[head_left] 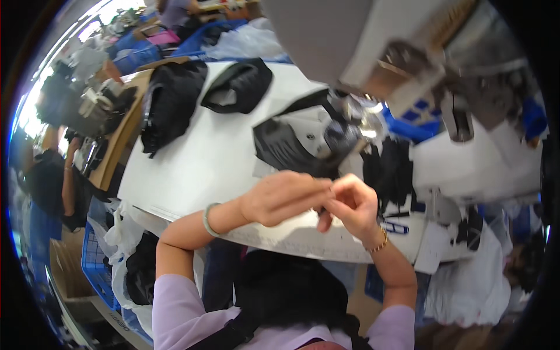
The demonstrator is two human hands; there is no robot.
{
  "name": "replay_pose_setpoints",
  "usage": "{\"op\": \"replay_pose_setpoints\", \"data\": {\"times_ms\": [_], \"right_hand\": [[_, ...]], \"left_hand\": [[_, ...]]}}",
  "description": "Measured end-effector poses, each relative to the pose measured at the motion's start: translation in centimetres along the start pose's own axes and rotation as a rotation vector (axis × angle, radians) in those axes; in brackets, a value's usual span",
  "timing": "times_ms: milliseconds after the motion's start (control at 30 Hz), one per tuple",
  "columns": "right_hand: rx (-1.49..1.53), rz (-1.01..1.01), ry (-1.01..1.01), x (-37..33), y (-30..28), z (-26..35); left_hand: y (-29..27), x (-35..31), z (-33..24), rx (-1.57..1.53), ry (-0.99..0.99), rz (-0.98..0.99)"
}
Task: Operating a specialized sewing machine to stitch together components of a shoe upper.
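Above the near edge of the white table, my two hands meet at the fingertips. My left hand has its fingers pressed together and pointing right. Thumb and fingers of my right hand are closed in a pinch against them. Whatever lies between the fingertips is too small or hidden to name. Just beyond the hands, a black fabric piece with a grey inner part lies by the sewing machine's working end. Black fabric strips are bunched to the right of my right hand.
Two black sewn fabric pieces, a long one and a smaller one, rest on the far left of the table. Blue-handled snips lie near my right wrist. A blue basket stands at lower left; another person's arm shows far left.
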State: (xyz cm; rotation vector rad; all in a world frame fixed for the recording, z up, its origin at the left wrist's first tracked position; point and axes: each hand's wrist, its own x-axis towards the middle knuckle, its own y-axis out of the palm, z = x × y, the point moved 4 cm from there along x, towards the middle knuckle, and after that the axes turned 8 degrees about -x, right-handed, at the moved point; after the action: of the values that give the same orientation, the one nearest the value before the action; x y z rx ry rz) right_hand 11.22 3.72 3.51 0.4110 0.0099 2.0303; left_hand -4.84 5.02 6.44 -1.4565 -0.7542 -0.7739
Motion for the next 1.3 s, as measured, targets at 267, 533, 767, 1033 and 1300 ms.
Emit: {"op": "replay_pose_setpoints", "data": {"times_ms": [267,533,767,1033,1300], "right_hand": [[-0.006,-0.088,-0.063,-0.4,-0.7,-0.3],[-0.263,-0.266,-0.266,-0.7,-0.4,-0.7],[-0.213,-0.256,-0.28,-0.4,-0.5,-1.2],[-0.364,-0.274,-0.291,-0.3,-0.2,-1.0],[-0.575,-0.375,-0.235,-0.3,-0.5,-1.8]], "left_hand": [[1.4,-0.2,0.7,-0.409,-0.479,-0.163],[2.7,-1.5,1.1,-0.806,-0.821,-0.322],[2.8,-1.5,1.3,-0.579,-0.753,-0.294],[2.6,-1.4,1.1,-0.364,-0.708,-0.323],[3.3,-2.1,1.2,-0.365,-0.792,-0.35]]}}
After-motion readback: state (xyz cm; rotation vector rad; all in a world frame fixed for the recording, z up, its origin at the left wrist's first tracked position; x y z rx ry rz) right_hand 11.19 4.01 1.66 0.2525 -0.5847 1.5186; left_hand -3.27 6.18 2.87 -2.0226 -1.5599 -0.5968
